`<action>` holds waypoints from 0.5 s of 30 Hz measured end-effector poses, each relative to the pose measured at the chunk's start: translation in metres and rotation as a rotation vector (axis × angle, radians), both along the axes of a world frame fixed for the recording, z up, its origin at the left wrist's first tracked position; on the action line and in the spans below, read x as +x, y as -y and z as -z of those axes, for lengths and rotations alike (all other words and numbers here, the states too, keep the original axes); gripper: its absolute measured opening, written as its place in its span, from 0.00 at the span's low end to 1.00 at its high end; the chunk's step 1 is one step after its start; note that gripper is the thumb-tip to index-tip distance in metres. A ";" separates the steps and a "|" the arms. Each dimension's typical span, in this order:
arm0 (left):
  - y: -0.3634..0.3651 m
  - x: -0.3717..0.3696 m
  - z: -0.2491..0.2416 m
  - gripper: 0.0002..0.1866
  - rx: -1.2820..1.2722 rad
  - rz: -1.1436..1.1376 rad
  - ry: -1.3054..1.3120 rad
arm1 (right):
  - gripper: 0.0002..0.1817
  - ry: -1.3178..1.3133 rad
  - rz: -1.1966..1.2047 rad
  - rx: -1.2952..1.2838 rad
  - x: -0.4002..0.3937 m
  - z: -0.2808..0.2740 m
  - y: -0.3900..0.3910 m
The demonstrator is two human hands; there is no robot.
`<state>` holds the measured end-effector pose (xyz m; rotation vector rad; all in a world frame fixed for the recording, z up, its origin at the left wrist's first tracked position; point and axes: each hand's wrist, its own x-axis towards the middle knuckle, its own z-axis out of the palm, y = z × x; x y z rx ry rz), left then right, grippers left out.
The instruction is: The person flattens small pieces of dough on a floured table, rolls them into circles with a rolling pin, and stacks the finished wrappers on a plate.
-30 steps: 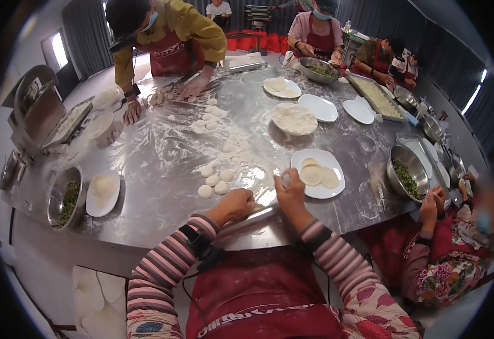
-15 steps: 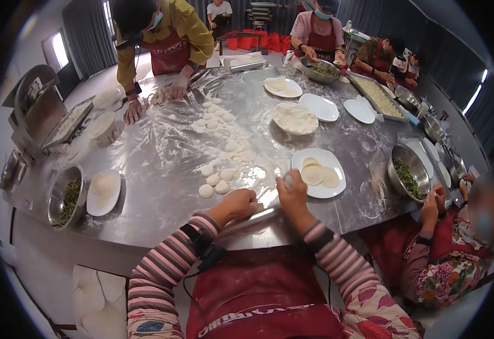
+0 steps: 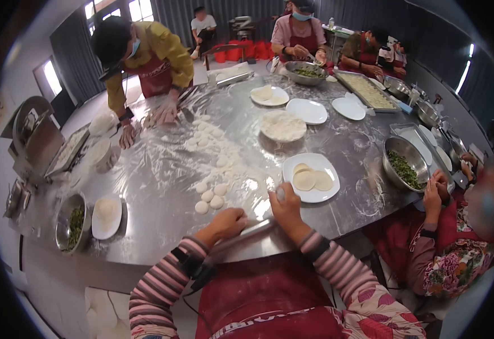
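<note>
Over the near edge of the steel table, my left hand is closed, knuckles up; what its fingers hold is hidden. To its right my right hand is curled in a fist around a grey, rounded rod-like piece, whose end pokes out at the top. A shiny metal strip runs slanting between the two hands. Beyond my left hand lie several small white dough discs in flour. Just past my right fist is a square white plate with flat round dough wrappers.
A floured bowl and white plates stand farther back. Steel bowls of chopped greens sit at left and right. A person in yellow handles dough across the floury table; another person's hands work at the right.
The whole view has shifted, so the table and plates appear farther left. Both my hands stay closed near the table edge, close together.
</note>
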<state>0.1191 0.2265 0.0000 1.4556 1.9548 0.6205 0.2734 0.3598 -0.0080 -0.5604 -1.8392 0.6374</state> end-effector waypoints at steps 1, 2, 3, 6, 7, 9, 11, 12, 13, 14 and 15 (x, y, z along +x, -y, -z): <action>0.002 0.001 0.000 0.12 0.023 0.007 0.013 | 0.12 0.045 -0.025 -0.058 0.020 -0.002 0.010; 0.002 0.002 0.001 0.12 0.043 0.010 0.030 | 0.12 0.071 -0.014 0.040 0.035 0.001 0.017; -0.004 0.002 -0.001 0.12 0.046 0.009 0.028 | 0.12 0.084 -0.013 -0.021 0.051 -0.011 0.032; -0.029 0.006 -0.004 0.11 0.106 0.017 0.204 | 0.11 0.106 0.022 0.106 0.073 -0.012 0.050; -0.048 0.012 -0.003 0.10 0.094 0.002 0.305 | 0.11 0.047 -0.029 -0.059 0.075 -0.016 0.054; -0.086 0.031 -0.018 0.10 0.081 -0.045 0.526 | 0.11 -0.019 -0.089 -0.227 0.074 -0.009 0.051; -0.116 0.039 -0.029 0.11 0.076 -0.078 0.640 | 0.11 -0.022 -0.095 -0.209 0.071 -0.011 0.048; -0.131 0.035 -0.023 0.11 0.140 -0.115 0.742 | 0.11 -0.027 -0.098 -0.194 0.069 -0.012 0.046; -0.142 0.033 -0.020 0.12 0.201 -0.153 0.848 | 0.12 -0.031 -0.112 -0.191 0.068 -0.007 0.043; -0.143 0.024 -0.022 0.15 0.185 -0.206 0.778 | 0.12 -0.028 -0.111 -0.194 0.069 -0.007 0.043; -0.142 0.009 -0.016 0.15 0.206 -0.215 0.542 | 0.12 -0.030 -0.107 -0.155 0.068 -0.009 0.043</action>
